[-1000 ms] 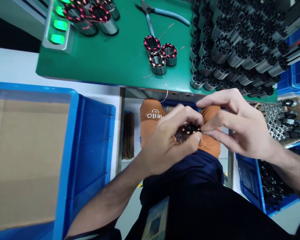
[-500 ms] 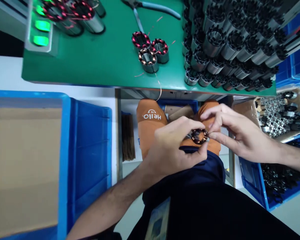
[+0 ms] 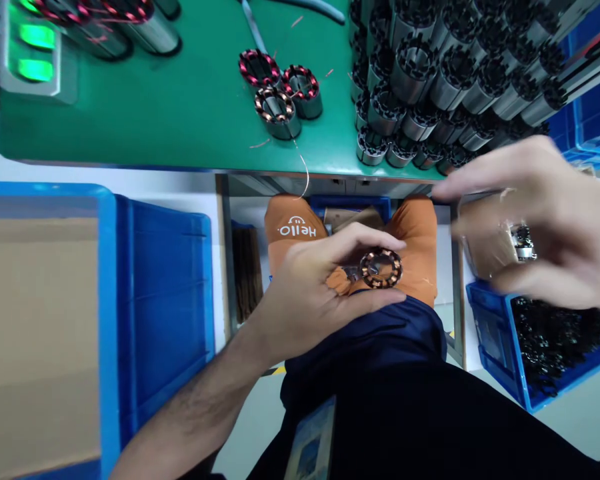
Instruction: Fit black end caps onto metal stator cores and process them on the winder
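Observation:
Above the lap, my left hand (image 3: 325, 287) grips a copper-wound motor stator (image 3: 381, 269) between thumb and fingers, its ring of windings facing up. My right hand (image 3: 540, 220) is away to the right, smeared by motion; its fingers look apart, with no object visible in them. On the green bench stand a second copper-wound stator (image 3: 277, 113) and two red-wound stators (image 3: 303, 91), (image 3: 259, 68) close together. A loose wire (image 3: 306, 167) trails from the copper one over the bench edge.
Stacked unwound stator cores (image 3: 415, 70) fill the bench's right part. Pliers handles (image 3: 254, 27) lie behind the wound stators. Larger red-wound stators (image 3: 147, 27) stand by a green-lit box (image 3: 35, 70). Blue crates (image 3: 165, 253) flank me; the right crate (image 3: 523, 373) holds dark parts.
My right hand has left the stator and swung up and to the right. My left hand still holds it, slightly further left in view. The view has shifted a little.

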`<action>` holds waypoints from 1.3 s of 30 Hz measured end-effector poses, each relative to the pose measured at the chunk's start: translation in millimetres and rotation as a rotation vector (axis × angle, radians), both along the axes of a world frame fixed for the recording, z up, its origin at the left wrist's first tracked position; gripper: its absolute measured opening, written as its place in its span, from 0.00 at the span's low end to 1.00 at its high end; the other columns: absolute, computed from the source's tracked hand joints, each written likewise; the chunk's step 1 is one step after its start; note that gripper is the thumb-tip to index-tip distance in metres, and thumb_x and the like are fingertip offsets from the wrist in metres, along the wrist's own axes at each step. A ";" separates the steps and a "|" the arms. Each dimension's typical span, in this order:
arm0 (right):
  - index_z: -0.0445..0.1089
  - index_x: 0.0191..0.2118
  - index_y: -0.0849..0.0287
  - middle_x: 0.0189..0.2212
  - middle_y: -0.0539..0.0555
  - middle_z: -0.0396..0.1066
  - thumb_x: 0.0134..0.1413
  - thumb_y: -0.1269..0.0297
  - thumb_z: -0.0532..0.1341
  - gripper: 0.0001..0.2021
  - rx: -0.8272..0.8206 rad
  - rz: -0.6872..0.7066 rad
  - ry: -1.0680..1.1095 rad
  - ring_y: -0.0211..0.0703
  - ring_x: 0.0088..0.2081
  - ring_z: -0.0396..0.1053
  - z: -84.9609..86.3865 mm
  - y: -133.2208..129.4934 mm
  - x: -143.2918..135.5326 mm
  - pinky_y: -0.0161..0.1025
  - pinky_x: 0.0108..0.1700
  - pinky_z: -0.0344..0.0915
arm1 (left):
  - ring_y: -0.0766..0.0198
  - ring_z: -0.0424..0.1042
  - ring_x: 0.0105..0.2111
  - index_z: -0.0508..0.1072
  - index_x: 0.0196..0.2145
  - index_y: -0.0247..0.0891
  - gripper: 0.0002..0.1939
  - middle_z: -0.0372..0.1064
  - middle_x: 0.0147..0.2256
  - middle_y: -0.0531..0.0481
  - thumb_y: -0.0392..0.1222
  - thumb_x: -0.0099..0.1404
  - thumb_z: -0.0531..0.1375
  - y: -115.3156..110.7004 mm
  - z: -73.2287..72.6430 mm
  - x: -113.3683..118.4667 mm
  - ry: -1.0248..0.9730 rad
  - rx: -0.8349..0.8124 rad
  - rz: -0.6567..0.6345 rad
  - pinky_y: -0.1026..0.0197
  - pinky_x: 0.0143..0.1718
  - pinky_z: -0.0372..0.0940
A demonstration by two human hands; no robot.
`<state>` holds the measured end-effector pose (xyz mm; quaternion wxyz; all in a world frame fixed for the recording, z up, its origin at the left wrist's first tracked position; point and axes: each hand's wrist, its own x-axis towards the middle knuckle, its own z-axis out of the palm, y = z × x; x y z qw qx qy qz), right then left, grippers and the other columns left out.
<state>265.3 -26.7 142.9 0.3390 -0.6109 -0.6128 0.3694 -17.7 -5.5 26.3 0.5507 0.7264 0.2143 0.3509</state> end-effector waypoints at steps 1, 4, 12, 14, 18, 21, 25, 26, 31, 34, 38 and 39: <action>0.91 0.39 0.46 0.45 0.48 0.91 0.56 0.30 0.83 0.24 -0.042 0.052 0.009 0.49 0.54 0.89 -1.9 -0.5 1.7 0.48 0.63 0.83 | 0.53 0.92 0.53 0.84 0.58 0.43 0.23 0.90 0.54 0.45 0.47 0.71 0.83 1.4 0.8 0.1 0.001 0.089 0.070 0.54 0.57 0.88; 0.92 0.44 0.53 0.44 0.54 0.92 0.75 0.35 0.74 0.24 -0.367 0.277 0.202 0.47 0.48 0.90 -21.2 -3.7 2.0 0.44 0.53 0.86 | 0.54 0.92 0.56 0.84 0.53 0.43 0.16 0.90 0.55 0.44 0.44 0.74 0.82 4.7 1.8 4.4 -0.029 0.370 0.208 0.55 0.59 0.88; 0.87 0.35 0.55 0.27 0.52 0.85 0.61 0.37 0.83 0.24 -0.807 0.369 0.521 0.40 0.20 0.77 -52.5 -2.9 -16.5 0.36 0.22 0.72 | 0.58 0.92 0.55 0.85 0.53 0.44 0.07 0.89 0.60 0.45 0.36 0.81 0.73 1.2 -3.8 5.4 -0.010 0.785 0.292 0.60 0.57 0.88; 0.85 0.33 0.54 0.25 0.47 0.83 0.68 0.41 0.79 0.22 -0.613 0.403 0.358 0.36 0.20 0.74 -45.3 -3.3 -19.7 0.34 0.23 0.70 | 0.56 0.93 0.52 0.84 0.54 0.43 0.09 0.90 0.58 0.46 0.39 0.79 0.74 -0.7 -1.1 4.4 0.019 0.792 0.281 0.60 0.51 0.89; 0.77 0.27 0.52 0.21 0.42 0.71 0.72 0.61 0.76 0.19 -0.222 0.432 -0.003 0.31 0.24 0.65 -24.1 -4.4 -17.5 0.33 0.29 0.64 | 0.60 0.91 0.37 0.82 0.55 0.45 0.16 0.91 0.44 0.54 0.40 0.71 0.74 -2.5 8.2 3.8 0.255 0.366 0.183 0.63 0.39 0.84; 0.81 0.32 0.54 0.28 0.46 0.77 0.69 0.59 0.79 0.14 -0.139 0.450 -0.110 0.35 0.30 0.71 -12.5 -0.6 -5.2 0.34 0.34 0.69 | 0.59 0.92 0.43 0.83 0.56 0.46 0.17 0.91 0.48 0.54 0.38 0.72 0.76 -0.7 8.4 1.7 0.251 0.231 0.157 0.61 0.47 0.86; 0.86 0.43 0.59 0.43 0.55 0.87 0.64 0.39 0.82 0.25 -0.540 0.334 0.223 0.41 0.40 0.83 -18.0 8.2 6.3 0.35 0.39 0.81 | 0.57 0.92 0.56 0.84 0.53 0.47 0.12 0.90 0.58 0.51 0.35 0.76 0.75 2.2 -0.3 -0.3 0.083 0.519 0.271 0.59 0.61 0.85; 0.86 0.42 0.59 0.42 0.55 0.88 0.64 0.38 0.82 0.25 -0.681 0.316 0.315 0.41 0.39 0.85 -22.9 9.7 5.5 0.34 0.39 0.82 | 0.58 0.92 0.56 0.84 0.53 0.49 0.12 0.90 0.59 0.52 0.34 0.77 0.74 2.5 -2.4 -0.2 0.074 0.578 0.286 0.59 0.62 0.86; 0.84 0.36 0.55 0.30 0.48 0.85 0.57 0.43 0.85 0.21 -0.985 0.383 0.454 0.35 0.24 0.78 -44.4 10.2 -10.6 0.31 0.25 0.72 | 0.57 0.92 0.54 0.86 0.54 0.56 0.14 0.89 0.59 0.58 0.36 0.79 0.72 4.0 -6.8 2.9 0.039 0.748 0.315 0.47 0.68 0.86; 0.78 0.31 0.54 0.24 0.45 0.77 0.64 0.46 0.79 0.21 -0.657 0.418 0.240 0.32 0.20 0.67 -41.1 6.3 -18.1 0.32 0.22 0.62 | 0.57 0.92 0.52 0.86 0.56 0.53 0.15 0.90 0.53 0.56 0.38 0.75 0.74 5.0 -2.5 5.8 0.058 0.748 0.284 0.46 0.72 0.84; 0.70 0.25 0.52 0.21 0.47 0.66 0.76 0.57 0.67 0.22 -0.082 0.527 -0.247 0.36 0.23 0.59 -20.2 1.2 -16.3 0.39 0.24 0.50 | 0.57 0.92 0.43 0.84 0.56 0.48 0.16 0.90 0.46 0.55 0.40 0.71 0.74 5.0 8.0 7.4 0.208 0.414 0.178 0.50 0.65 0.88; 0.70 0.26 0.52 0.21 0.47 0.65 0.77 0.59 0.66 0.22 -0.022 0.537 -0.306 0.37 0.24 0.58 -14.7 1.0 -12.7 0.40 0.24 0.50 | 0.58 0.92 0.43 0.84 0.56 0.47 0.17 0.90 0.47 0.55 0.39 0.71 0.74 5.2 9.7 6.8 0.213 0.361 0.171 0.51 0.65 0.88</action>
